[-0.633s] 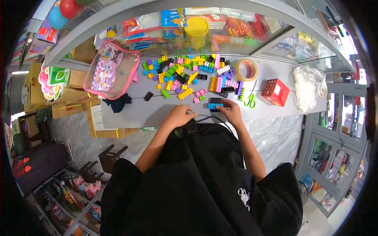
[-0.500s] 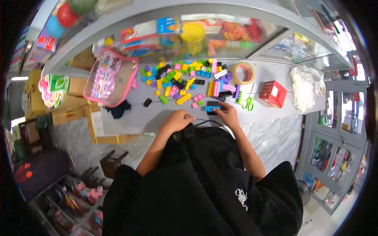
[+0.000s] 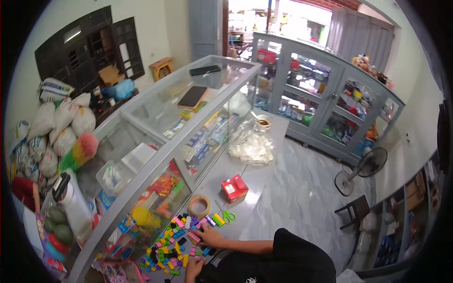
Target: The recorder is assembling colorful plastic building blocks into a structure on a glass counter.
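Note:
Plastic building bricks (image 3: 163, 254) of many colours lie heaped on the grey table (image 3: 247, 181) at the bottom of the view. My right hand (image 3: 211, 237) reaches over the heap's right side, fingers apart around a pink brick (image 3: 193, 237); a firm grip on it does not show. Closer to me, my left hand (image 3: 194, 268) rests at the table's near edge with loosely bent fingers and nothing visible in them. A blue and black brick piece (image 3: 208, 251) lies between my hands, partly hidden by my right forearm.
Beyond the bricks are a tape roll (image 3: 199, 206), green-handled scissors (image 3: 228, 217), a red box (image 3: 234, 188), a clear plastic bag (image 3: 252, 146) and a cup (image 3: 264, 121). A glass display case (image 3: 155, 165) borders the table's left. A standing fan (image 3: 370, 162) is at right.
The head view has swung up and to the right, so hands and bricks sit lower in it. My right hand has left the blue brick and moved to the pink one.

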Demonstrator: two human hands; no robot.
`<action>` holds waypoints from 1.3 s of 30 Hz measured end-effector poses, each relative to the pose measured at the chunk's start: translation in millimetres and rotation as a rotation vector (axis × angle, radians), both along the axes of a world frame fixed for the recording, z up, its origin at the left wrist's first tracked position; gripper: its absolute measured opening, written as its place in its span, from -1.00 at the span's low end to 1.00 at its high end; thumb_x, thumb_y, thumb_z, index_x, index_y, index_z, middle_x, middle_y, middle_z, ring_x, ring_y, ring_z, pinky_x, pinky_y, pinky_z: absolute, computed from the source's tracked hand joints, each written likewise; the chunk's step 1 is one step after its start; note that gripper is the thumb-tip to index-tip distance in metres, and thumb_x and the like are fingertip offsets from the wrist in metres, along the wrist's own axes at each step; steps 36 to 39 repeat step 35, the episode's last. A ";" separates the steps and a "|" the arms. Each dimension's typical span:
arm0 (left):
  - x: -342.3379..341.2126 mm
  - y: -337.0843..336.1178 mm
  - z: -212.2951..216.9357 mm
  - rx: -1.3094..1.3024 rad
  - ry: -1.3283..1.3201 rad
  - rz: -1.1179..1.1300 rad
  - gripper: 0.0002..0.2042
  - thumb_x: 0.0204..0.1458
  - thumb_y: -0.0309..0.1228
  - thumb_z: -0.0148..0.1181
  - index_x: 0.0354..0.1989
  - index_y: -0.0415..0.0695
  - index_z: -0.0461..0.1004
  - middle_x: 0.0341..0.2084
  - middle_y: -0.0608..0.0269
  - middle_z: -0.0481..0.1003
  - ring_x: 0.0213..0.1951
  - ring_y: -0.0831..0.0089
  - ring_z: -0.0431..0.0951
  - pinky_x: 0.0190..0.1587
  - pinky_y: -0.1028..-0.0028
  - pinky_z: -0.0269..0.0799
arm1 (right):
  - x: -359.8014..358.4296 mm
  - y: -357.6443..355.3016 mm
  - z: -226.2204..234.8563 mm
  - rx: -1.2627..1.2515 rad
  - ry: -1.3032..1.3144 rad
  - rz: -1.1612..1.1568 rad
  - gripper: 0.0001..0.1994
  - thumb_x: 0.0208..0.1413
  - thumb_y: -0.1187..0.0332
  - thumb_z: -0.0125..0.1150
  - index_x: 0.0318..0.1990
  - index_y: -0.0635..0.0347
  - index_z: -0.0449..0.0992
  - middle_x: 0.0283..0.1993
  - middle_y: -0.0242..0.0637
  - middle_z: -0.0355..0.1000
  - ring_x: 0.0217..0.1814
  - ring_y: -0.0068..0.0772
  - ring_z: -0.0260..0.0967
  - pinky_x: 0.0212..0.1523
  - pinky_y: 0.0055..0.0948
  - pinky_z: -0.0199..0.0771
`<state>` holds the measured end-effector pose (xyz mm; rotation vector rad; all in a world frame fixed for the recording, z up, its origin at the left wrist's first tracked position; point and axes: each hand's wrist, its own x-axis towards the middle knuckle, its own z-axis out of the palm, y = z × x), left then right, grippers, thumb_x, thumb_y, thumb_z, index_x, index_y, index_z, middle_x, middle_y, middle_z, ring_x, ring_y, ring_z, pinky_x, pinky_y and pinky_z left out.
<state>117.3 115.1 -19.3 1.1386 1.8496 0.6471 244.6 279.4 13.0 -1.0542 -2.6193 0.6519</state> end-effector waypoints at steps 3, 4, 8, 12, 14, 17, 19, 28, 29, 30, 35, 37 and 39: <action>5.8 22.1 5.1 -0.011 -0.098 -0.079 -0.66 -0.10 -0.11 0.14 -0.52 -0.18 0.56 -0.63 0.10 0.50 -0.51 0.41 0.53 -0.38 0.44 0.38 | -7.0 3.5 -8.3 0.009 0.009 0.008 -0.26 -0.22 0.19 0.28 0.20 -0.23 0.10 0.00 0.03 0.12 -0.08 0.05 0.23 -0.16 -0.17 0.39; 9.2 27.9 9.2 -0.059 -0.059 -0.089 -0.64 -0.10 -0.08 0.14 -0.53 -0.18 0.56 -0.64 0.10 0.50 -0.51 0.39 0.53 -0.38 0.43 0.37 | -7.6 4.8 -12.8 0.002 0.037 0.033 -0.26 -0.21 0.20 0.27 0.21 -0.22 0.09 -0.01 0.02 0.12 -0.08 0.05 0.22 -0.15 -0.17 0.38; 5.9 43.7 20.7 -0.128 0.005 -0.155 -0.62 -0.11 -0.06 0.14 -0.53 -0.19 0.56 -0.66 0.09 0.49 -0.52 0.37 0.53 -0.38 0.43 0.37 | -10.5 8.0 -15.4 -0.020 0.109 0.036 -0.33 -0.18 0.21 0.25 0.17 -0.08 0.15 -0.02 -0.05 0.15 -0.07 0.03 0.21 -0.13 -0.17 0.36; 9.6 44.2 24.1 -0.105 -0.012 -0.172 -0.62 -0.11 -0.04 0.14 -0.52 -0.17 0.57 -0.65 0.08 0.50 -0.51 0.37 0.52 -0.38 0.43 0.37 | -4.6 4.7 -21.5 -0.064 0.208 0.075 -0.55 -0.14 0.19 0.22 -0.04 0.12 0.37 -0.07 -0.08 0.22 -0.10 0.00 0.24 -0.13 -0.18 0.35; 11.2 39.4 30.9 -0.212 -0.030 -0.155 -0.67 -0.13 -0.10 0.18 -0.48 -0.16 0.57 -0.60 0.10 0.52 -0.47 0.39 0.53 -0.36 0.42 0.38 | -5.2 4.1 -29.4 -0.140 0.305 0.066 -0.61 -0.13 0.18 0.22 -0.13 0.16 0.42 -0.09 -0.09 0.25 -0.12 -0.02 0.26 -0.13 -0.19 0.34; 10.7 18.9 37.2 -0.147 -0.085 -0.114 -0.72 -0.16 -0.18 0.22 -0.46 -0.18 0.57 -0.55 0.13 0.54 -0.43 0.41 0.54 -0.33 0.43 0.39 | 0.3 -0.2 -34.0 -0.337 0.466 0.049 -0.70 -0.09 0.19 0.19 -0.26 0.20 0.48 -0.18 -0.10 0.35 -0.18 -0.10 0.33 -0.16 -0.24 0.32; 12.1 10.3 73.3 -0.113 -0.106 -0.104 -0.72 -0.20 -0.26 0.24 -0.39 -0.21 0.53 -0.53 0.15 0.54 -0.43 0.41 0.53 -0.31 0.41 0.42 | 8.2 4.2 -20.5 -0.482 0.552 0.025 -0.72 -0.04 0.22 0.18 -0.23 0.21 0.46 -0.23 -0.17 0.40 -0.20 -0.22 0.35 -0.13 -0.28 0.32; -4.3 -82.1 88.3 -0.363 -0.069 0.145 -0.61 -0.27 -0.10 0.28 -0.73 -0.24 0.45 -0.81 0.09 0.40 -0.70 0.29 0.43 -0.57 0.37 0.31 | 27.0 48.1 -21.7 -0.212 0.356 0.082 -0.71 -0.14 0.34 0.30 -0.20 0.16 0.50 0.01 -0.09 0.17 -0.10 -0.21 0.33 -0.21 -0.40 0.47; -1.1 -97.8 88.4 -0.400 -0.172 0.212 -0.60 -0.26 -0.09 0.27 -0.75 -0.24 0.44 -0.80 0.09 0.40 -0.71 0.27 0.42 -0.56 0.35 0.32 | 26.8 48.0 -23.5 -0.211 0.333 0.080 -0.70 -0.15 0.35 0.32 -0.19 0.14 0.50 0.05 -0.07 0.12 -0.10 -0.20 0.33 -0.25 -0.42 0.49; 3.3 -121.0 77.7 -0.531 -0.122 0.182 -0.60 -0.22 -0.09 0.24 -0.75 -0.24 0.44 -0.80 0.08 0.40 -0.71 0.27 0.42 -0.56 0.34 0.33 | 23.6 44.0 -14.7 -0.370 0.320 0.043 -0.71 -0.15 0.37 0.32 -0.19 0.13 0.50 0.05 -0.07 0.12 -0.08 -0.23 0.32 -0.27 -0.46 0.50; 32.1 -192.3 53.7 -0.722 -0.181 -0.242 -0.65 -0.20 -0.05 0.21 -0.45 -0.10 0.58 -0.71 -0.01 0.46 -0.62 0.33 0.48 -0.50 0.39 0.37 | 21.4 35.5 -5.4 -0.135 0.216 0.161 -0.68 -0.19 0.38 0.31 -0.18 0.14 0.48 0.10 -0.01 0.13 0.02 -0.05 0.25 -0.01 -0.28 0.31; 32.1 -192.3 53.7 -0.722 -0.181 -0.242 -0.65 -0.20 -0.05 0.21 -0.45 -0.10 0.58 -0.71 -0.01 0.46 -0.62 0.33 0.48 -0.50 0.39 0.37 | 21.4 35.5 -5.4 -0.135 0.216 0.161 -0.68 -0.19 0.38 0.31 -0.18 0.14 0.48 0.10 -0.01 0.13 0.02 -0.05 0.25 -0.01 -0.28 0.31; 32.1 -192.3 53.7 -0.722 -0.181 -0.242 -0.65 -0.20 -0.05 0.21 -0.45 -0.10 0.58 -0.71 -0.01 0.46 -0.62 0.33 0.48 -0.50 0.39 0.37 | 21.4 35.5 -5.4 -0.135 0.216 0.161 -0.68 -0.19 0.38 0.31 -0.18 0.14 0.48 0.10 -0.01 0.13 0.02 -0.05 0.25 -0.01 -0.28 0.31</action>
